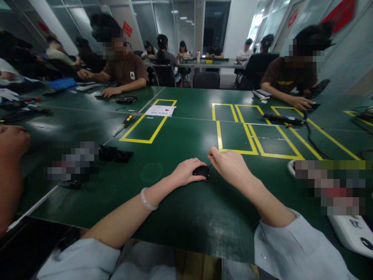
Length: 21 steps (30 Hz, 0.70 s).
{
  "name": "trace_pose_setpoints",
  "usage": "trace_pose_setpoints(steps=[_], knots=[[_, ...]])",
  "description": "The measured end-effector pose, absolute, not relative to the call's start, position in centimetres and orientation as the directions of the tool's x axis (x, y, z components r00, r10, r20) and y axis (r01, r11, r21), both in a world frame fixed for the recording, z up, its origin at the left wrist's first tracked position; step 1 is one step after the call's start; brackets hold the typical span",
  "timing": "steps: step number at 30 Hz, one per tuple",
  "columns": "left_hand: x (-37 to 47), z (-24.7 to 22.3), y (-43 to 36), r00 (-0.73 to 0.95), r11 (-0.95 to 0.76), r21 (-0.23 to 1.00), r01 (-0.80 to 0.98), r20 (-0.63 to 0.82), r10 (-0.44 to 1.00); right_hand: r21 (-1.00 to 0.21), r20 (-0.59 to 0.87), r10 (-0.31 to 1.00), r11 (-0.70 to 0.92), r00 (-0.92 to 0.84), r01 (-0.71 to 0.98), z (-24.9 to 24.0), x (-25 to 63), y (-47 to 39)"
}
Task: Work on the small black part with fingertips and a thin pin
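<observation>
My left hand [189, 171] is wrapped round a small black object [201, 171], rounded like a computer mouse, and holds it at the green table's surface. Just right of it, my right hand [229, 165] is closed in a pinch. A short, thin dark piece shows below its fingers, pointing toward the black object; what the fingers grip is mostly hidden. A pale bracelet circles my left wrist.
Yellow tape outlines mark the green table [186, 217]. A yellow-black screwdriver [127, 121] and a paper sheet [160, 110] lie ahead left. A black cabled tool [282, 119] lies ahead right, a white case [351, 233] near right. Co-workers sit around; one's hand [13, 142] is at far left.
</observation>
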State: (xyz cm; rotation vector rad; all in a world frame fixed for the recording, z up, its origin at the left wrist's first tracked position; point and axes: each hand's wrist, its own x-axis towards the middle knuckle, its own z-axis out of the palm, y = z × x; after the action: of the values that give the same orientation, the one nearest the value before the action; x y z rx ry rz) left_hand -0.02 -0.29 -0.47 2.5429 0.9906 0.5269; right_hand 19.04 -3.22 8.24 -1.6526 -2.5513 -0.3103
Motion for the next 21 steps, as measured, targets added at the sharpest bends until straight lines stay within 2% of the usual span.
trace_pose_setpoints(steps=[8,16,21], knots=[[0.0,-0.53,-0.28,0.687,-0.69,0.452,0.565,0.204,0.697,0.026,0.204,0.883,0.428,-0.424,0.904,8.51,19.16,-3.63],[0.08,-0.09,-0.52,0.687,-0.689,0.452,0.566,0.203,0.697,0.105,0.17,0.9,0.389,-0.402,0.915,8.55,19.05,-3.41],[0.14,0.09,-0.5,0.691,-0.695,0.457,0.556,0.211,0.691,0.043,0.163,0.9,0.403,-0.404,0.914,8.82,19.03,-3.57]])
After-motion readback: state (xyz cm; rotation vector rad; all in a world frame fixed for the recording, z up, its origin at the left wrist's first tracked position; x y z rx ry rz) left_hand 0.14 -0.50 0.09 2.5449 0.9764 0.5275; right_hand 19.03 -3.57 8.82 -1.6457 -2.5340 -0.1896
